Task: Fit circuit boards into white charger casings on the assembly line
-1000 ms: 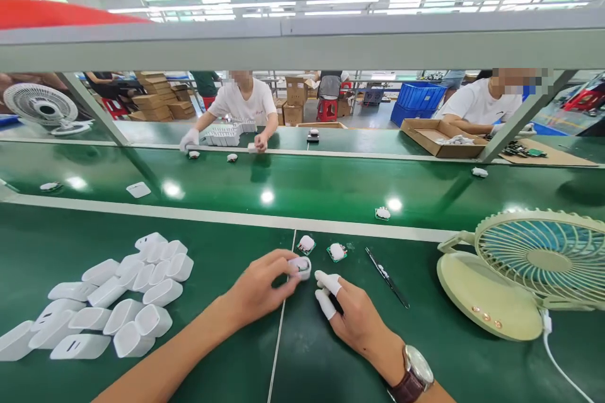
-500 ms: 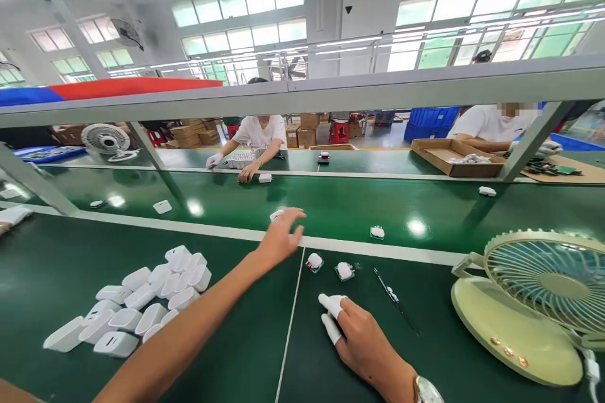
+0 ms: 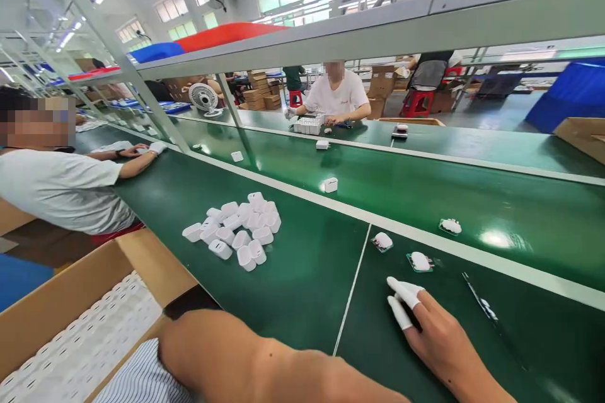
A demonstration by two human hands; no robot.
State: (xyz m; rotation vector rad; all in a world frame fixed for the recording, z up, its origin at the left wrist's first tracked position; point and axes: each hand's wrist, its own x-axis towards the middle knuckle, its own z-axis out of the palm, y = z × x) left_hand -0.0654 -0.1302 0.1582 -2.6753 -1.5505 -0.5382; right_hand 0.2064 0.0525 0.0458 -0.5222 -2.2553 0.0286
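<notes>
My right hand [image 3: 432, 327] lies flat on the green table, white finger cots on two outstretched fingers, holding nothing. Just beyond it sit two small circuit boards with white parts [image 3: 382, 241] [image 3: 420, 261]. My left forearm [image 3: 246, 359] crosses the bottom of the view; its hand is out of sight, low at the left. A pile of white charger shells [image 3: 236, 230] lies on the table to the left. One white charger [image 3: 330, 184] stands on the moving belt [image 3: 425, 189].
Black tweezers [image 3: 479, 303] lie right of my hand. A cardboard box [image 3: 57, 296] holding a tray of white parts stands at my lower left. A co-worker [image 3: 57, 186] sits at the left; another person [image 3: 336, 97] works across the belt. A metal shelf [image 3: 378, 28] runs overhead.
My left hand left the charger on the belt and pulled back out of view. The view swung left, so the fan is gone and the box and co-worker appear. My right hand stayed put.
</notes>
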